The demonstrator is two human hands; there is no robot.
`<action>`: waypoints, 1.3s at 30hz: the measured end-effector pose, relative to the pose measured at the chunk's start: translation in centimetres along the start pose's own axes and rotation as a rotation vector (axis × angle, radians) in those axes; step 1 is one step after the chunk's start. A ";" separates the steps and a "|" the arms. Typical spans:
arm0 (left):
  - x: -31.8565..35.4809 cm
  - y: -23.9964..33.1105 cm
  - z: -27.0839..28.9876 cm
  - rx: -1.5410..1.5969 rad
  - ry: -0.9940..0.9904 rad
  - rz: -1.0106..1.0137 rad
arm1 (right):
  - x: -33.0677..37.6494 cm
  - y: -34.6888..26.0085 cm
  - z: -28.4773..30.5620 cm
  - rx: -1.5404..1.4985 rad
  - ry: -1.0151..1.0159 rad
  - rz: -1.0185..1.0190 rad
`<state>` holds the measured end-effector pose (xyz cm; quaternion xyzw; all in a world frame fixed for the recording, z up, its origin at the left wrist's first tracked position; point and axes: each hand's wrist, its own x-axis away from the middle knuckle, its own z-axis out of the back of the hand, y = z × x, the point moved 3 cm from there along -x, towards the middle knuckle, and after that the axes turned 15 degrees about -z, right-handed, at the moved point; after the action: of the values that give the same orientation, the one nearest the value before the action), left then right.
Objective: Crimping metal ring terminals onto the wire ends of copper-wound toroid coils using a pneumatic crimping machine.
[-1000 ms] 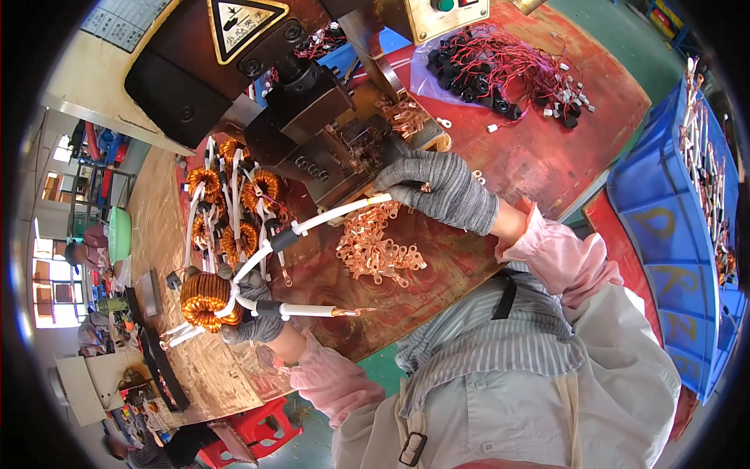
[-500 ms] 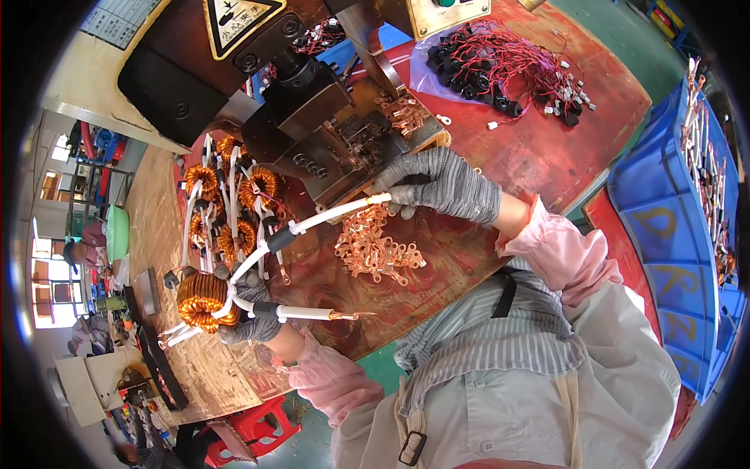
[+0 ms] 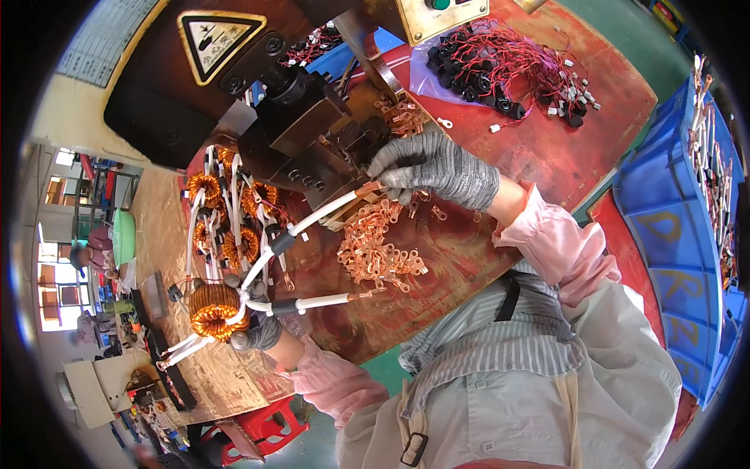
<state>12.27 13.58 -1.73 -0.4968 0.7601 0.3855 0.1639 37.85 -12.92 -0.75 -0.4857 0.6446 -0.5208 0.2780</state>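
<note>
My left hand (image 3: pixel 264 334), in a grey knit glove, is closed around the white leads beside a copper-wound toroid coil (image 3: pixel 215 306). Black sleeves sit on these leads. One white lead (image 3: pixel 324 213) runs up and right to my right hand (image 3: pixel 437 173), also gloved. Its thumb and fingers pinch the lead's copper end (image 3: pixel 367 188); whether a lug is on that end I cannot tell. A second lead (image 3: pixel 324 302) points right, with a copper tip. The pinched end is just in front of the dark press tooling (image 3: pixel 332 152). Loose copper lugs (image 3: pixel 375 246) lie in a pile below it.
More coils (image 3: pixel 242 246) with white leads lie left of the press. Black parts with red wires (image 3: pixel 500 74) rest on purple plastic at the back. A blue bin (image 3: pixel 672 227) of leads stands right. A triangular warning sign (image 3: pixel 221 45) marks the press. Below the table is a red stool (image 3: pixel 269 430).
My right hand has shifted slightly left, and its fingers now pinch the lead's copper end more closely. The coil has moved a little right and tipped. The view has shifted slightly.
</note>
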 end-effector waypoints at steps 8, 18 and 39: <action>0.0 0.4 2.6 -0.139 -0.023 -0.034 | -1.6 -0.7 0.6 0.029 0.108 0.055; 0.1 1.3 4.4 -0.371 -0.051 -0.046 | -3.0 -1.3 0.5 0.007 0.124 0.008; -0.3 0.4 2.3 -0.437 0.024 -0.095 | -3.5 -1.5 1.2 0.402 0.500 0.272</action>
<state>11.76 15.51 -2.87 -0.5602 0.6363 0.5269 0.0615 40.67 -10.20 -0.17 -0.1882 0.6363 -0.6983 0.2685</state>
